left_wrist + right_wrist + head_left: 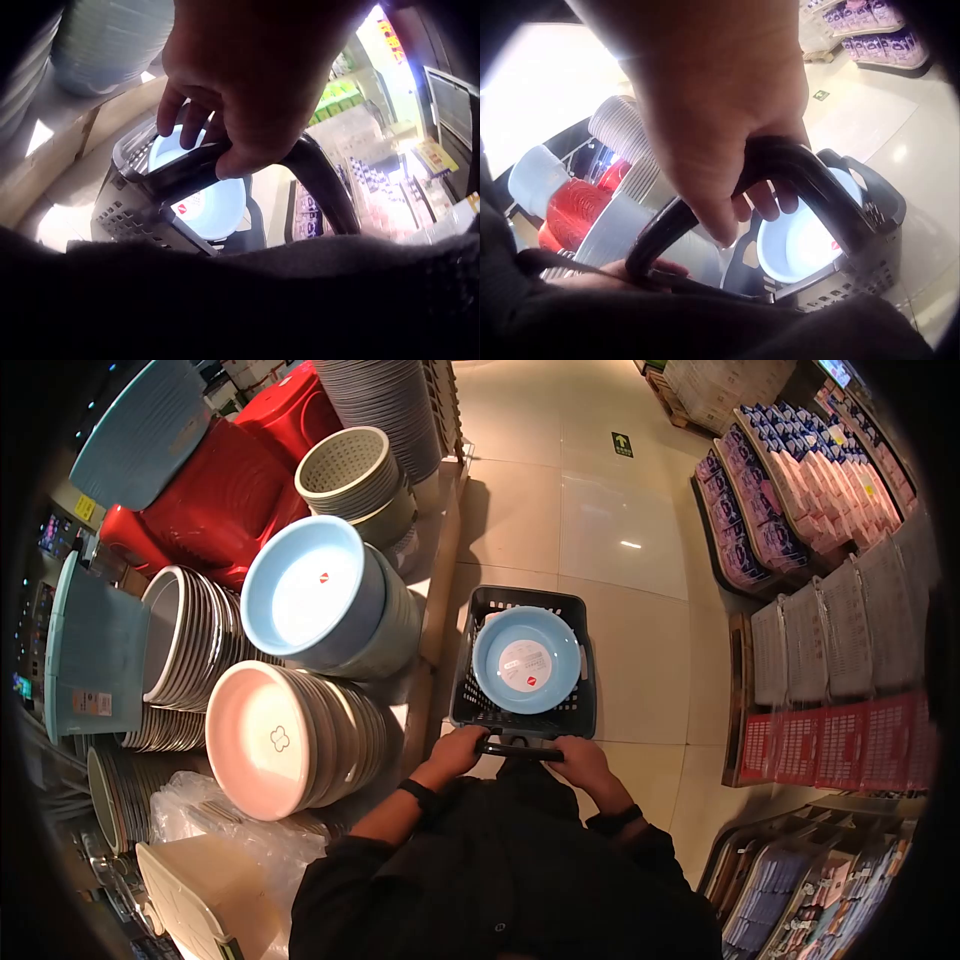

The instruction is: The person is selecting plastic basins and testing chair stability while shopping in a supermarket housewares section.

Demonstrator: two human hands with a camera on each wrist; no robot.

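I have both hands on the basket's handle (520, 751); my left hand (458, 748) curls its fingers round the left end, my right hand (580, 762) wraps the right end, thumb under the bar in the right wrist view. The dark basket (462, 690) sits on the pale floor at 12 o'clock from my hands; inside it lies a light blue bowl (526, 660), open side up, a round label at its centre. At 10 o'clock a stack of blue basins (305, 585) leans on its side on the shelf; at 9 o'clock, a stack of pink plates (265, 738). At 2 o'clock, shelves of packets (800, 480).
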